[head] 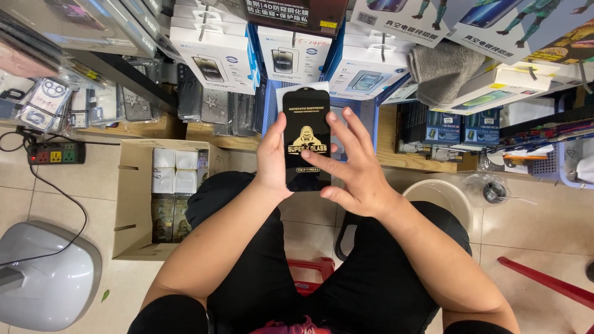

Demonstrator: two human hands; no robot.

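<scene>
A flat black packet (304, 124) with gold print, the shape of a phone screen protector, stands upright in front of me with a white card behind it. My left hand (272, 158) grips its left edge, thumb on the front. My right hand (354, 166) is spread over its right side, fingers apart, index and thumb touching the packet's front and lower edge. Both forearms reach up from my lap, over black trousers.
An open cardboard box (136, 210) of small packs sits on the tiled floor at left. Shelves of boxed screen protectors (216, 59) and phone cases fill the back. A power strip (55, 153), a grey dome-shaped device (43, 278), a white bucket (442, 195) and a red stool (312, 272) are nearby.
</scene>
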